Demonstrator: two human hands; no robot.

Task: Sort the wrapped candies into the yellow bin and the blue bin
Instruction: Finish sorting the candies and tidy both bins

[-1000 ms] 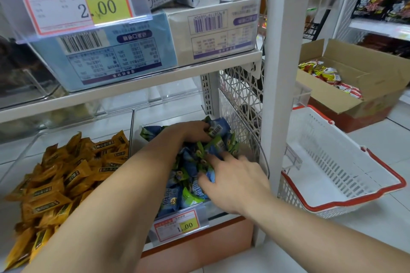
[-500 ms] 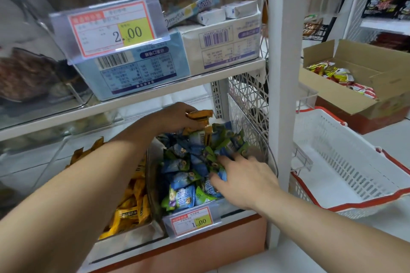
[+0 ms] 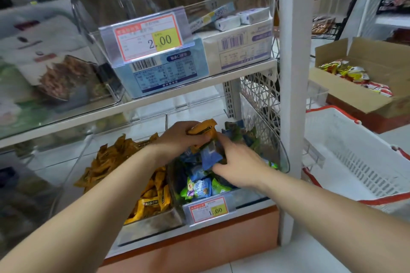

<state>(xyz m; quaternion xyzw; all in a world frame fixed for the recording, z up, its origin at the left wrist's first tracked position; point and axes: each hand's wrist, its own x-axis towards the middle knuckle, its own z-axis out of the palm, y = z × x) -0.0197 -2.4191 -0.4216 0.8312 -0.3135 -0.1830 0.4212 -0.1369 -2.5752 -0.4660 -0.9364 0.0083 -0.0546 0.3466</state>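
Two clear bins sit side by side on the bottom shelf. The left bin (image 3: 153, 226) holds a heap of yellow wrapped candies (image 3: 124, 157). The right bin (image 3: 250, 199) is full of blue and green wrapped candies (image 3: 199, 188). My left hand (image 3: 179, 137) grips yellow wrapped candies (image 3: 203, 129) above the blue heap. Just to its right, my right hand (image 3: 239, 166) reaches into the right bin, its fingers on a blue wrapped candy (image 3: 209, 155); its fingertips are hidden among the wrappers.
A shelf above carries a clear bin with blue and white boxes (image 3: 190, 66) and a 2.00 price tag (image 3: 147, 37). A white shelf post (image 3: 292, 95) stands right of the bins. On the floor right: a white basket (image 3: 355, 161) with red rim, a cardboard box (image 3: 363, 86) of snacks.
My left hand has risen out of the blue heap with yellow candies in its grip. My right hand shifted up toward it onto a blue candy. The view panned left and up.
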